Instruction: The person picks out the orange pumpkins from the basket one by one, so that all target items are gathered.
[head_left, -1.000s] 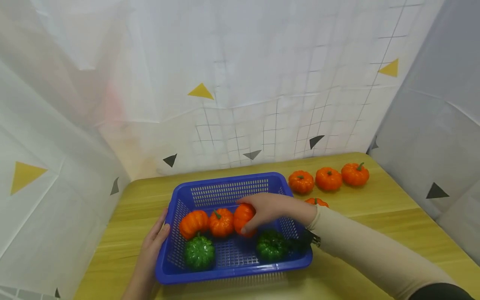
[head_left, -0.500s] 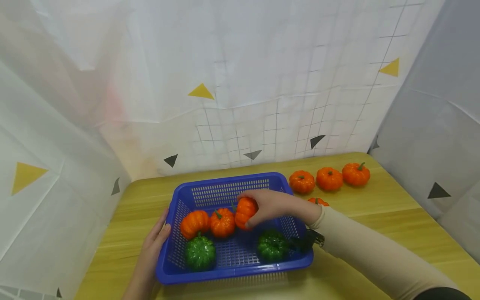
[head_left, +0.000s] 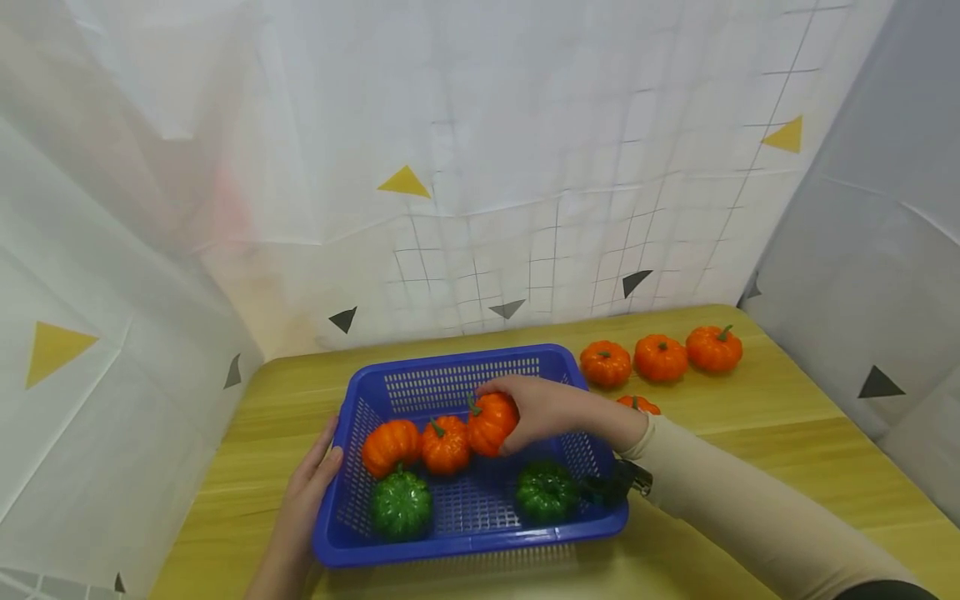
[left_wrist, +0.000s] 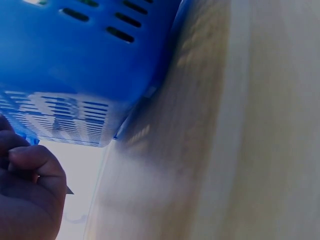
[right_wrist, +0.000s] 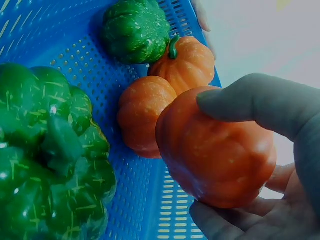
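My right hand [head_left: 546, 413] grips a small orange pumpkin [head_left: 492, 423] between thumb and fingers, slightly raised inside the blue plastic basket [head_left: 420, 547]. In the right wrist view the thumb lies over the top of this pumpkin [right_wrist: 215, 150] and fingers curl beneath. To its left in the basket are two more orange pumpkins, a middle one [head_left: 446, 447] and a left one [head_left: 391, 448]. Two green pumpkins lie nearer the front, one at left [head_left: 401, 506], one at right [head_left: 546, 492]. My left hand [head_left: 303, 487] holds the basket's left rim, its fingers partly hidden in the left wrist view.
Outside the basket, to the right, three orange pumpkins stand in a row, the left [head_left: 605, 363], middle [head_left: 661, 358] and right [head_left: 714, 348]. Another [head_left: 639, 405] is partly hidden behind my right wrist. White sheeting [head_left: 480, 208] surrounds the wooden table [head_left: 757, 417].
My right hand has raised the orange pumpkin a little from the basket and turned it, so its green stem now shows. My left hand stays at the rim.
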